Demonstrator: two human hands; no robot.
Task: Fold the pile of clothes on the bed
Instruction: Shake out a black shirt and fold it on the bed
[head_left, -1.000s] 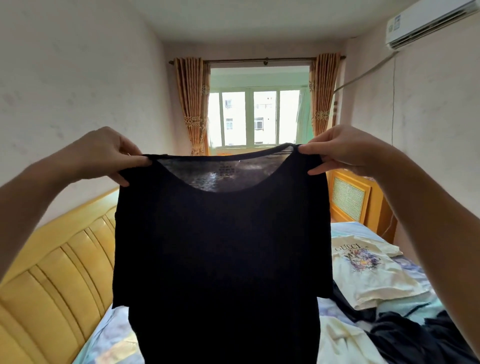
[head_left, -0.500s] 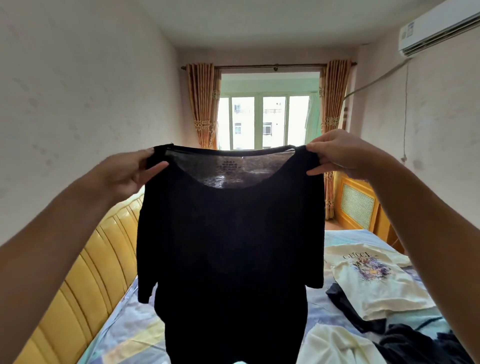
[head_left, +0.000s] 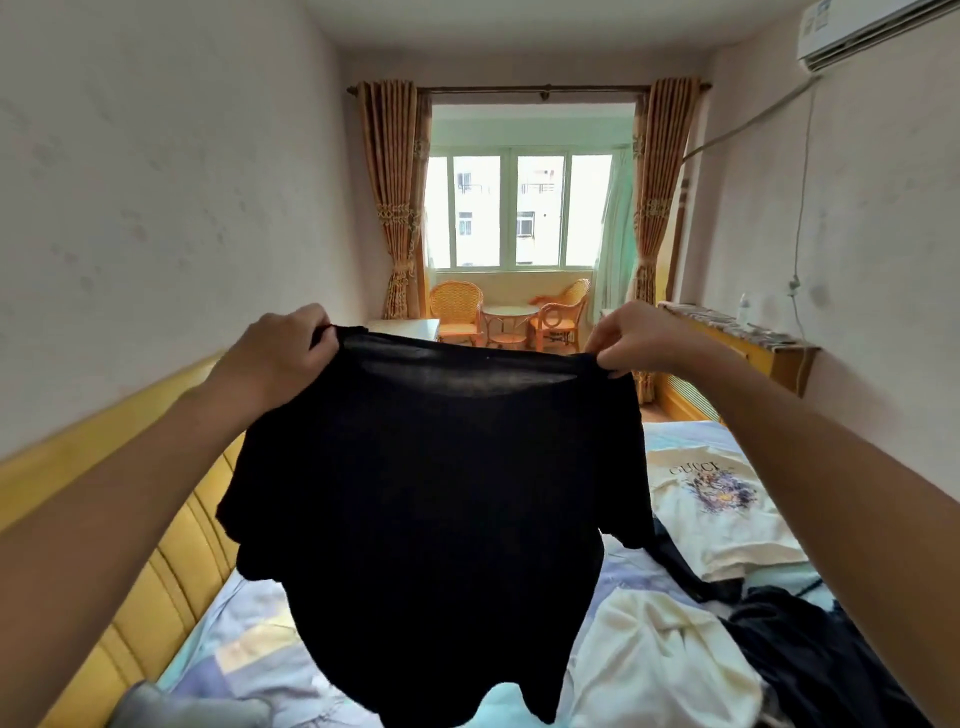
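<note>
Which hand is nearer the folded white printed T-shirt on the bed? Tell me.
Right. The right hand grips the black shirt above the white T-shirt; the left hand holds the shirt's far shoulder.

The shirt (head_left: 436, 499) hangs between the left hand (head_left: 280, 358) and right hand (head_left: 631, 338), which pinch its shoulders. Below the grip lies the bed (head_left: 249, 644); right of it, a printed tee (head_left: 719, 512) and crumpled clothes (head_left: 660, 660)

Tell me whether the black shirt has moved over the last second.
Yes. The black shirt, held up by the left hand and right hand, has come down: its top edge, earlier level with the window, now sits below the sill.
</note>
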